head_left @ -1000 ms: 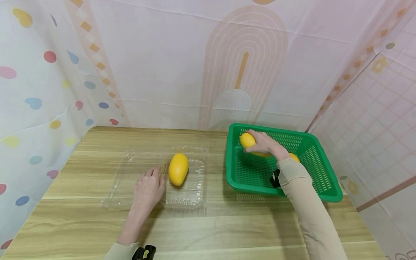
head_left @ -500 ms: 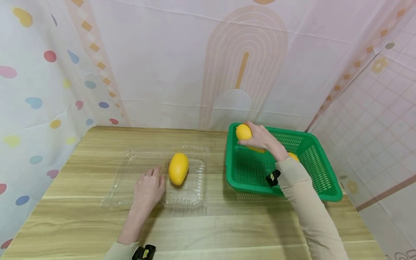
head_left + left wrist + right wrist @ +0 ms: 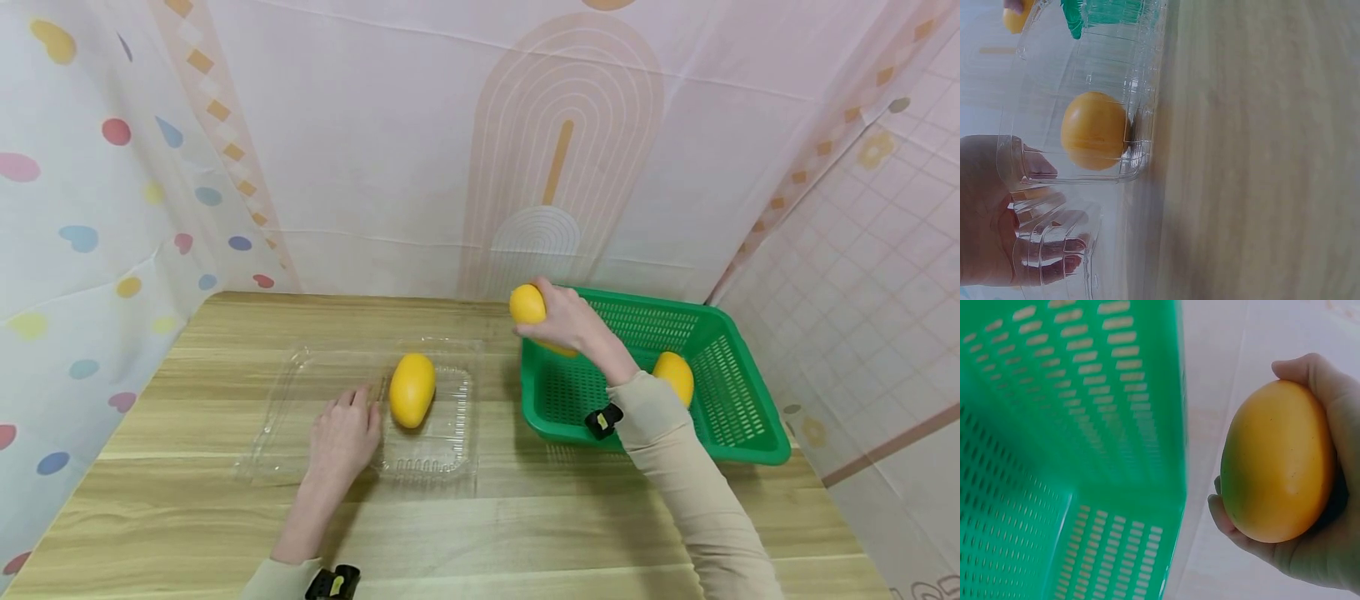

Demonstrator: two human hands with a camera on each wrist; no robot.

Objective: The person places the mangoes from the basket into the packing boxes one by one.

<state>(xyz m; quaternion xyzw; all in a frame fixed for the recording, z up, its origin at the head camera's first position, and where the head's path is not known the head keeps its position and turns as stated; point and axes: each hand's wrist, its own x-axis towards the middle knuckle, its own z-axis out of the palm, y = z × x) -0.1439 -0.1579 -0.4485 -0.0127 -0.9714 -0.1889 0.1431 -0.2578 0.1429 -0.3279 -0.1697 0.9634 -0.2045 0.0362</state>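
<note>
My right hand [image 3: 570, 321] grips a yellow mango [image 3: 1275, 462], thumb on one side and fingers round the other. It hangs over the left rim of the green plastic basket [image 3: 528, 400]. A second mango [image 3: 673, 379] lies in the basket, partly behind the right sleeve. Left of the basket, a clear plastic clamshell container [image 3: 450, 467] lies unfolded on the table, with one mango [image 3: 412, 390] in its right half. At the fold between the halves, my left hand [image 3: 345, 433] holds the container; its fingers [image 3: 1054, 250] show through the clear plastic in the left wrist view.
The wooden table [image 3: 480, 542] runs up to a patterned cloth [image 3: 375, 167] at the back. More cloth hangs at both sides. The basket's raised walls stand to the right of the container, with a strip of table between them.
My right hand has lifted the mango up and left, from inside the basket to over its left rim. The mango left in the basket shows more. The left hand stays in place.
</note>
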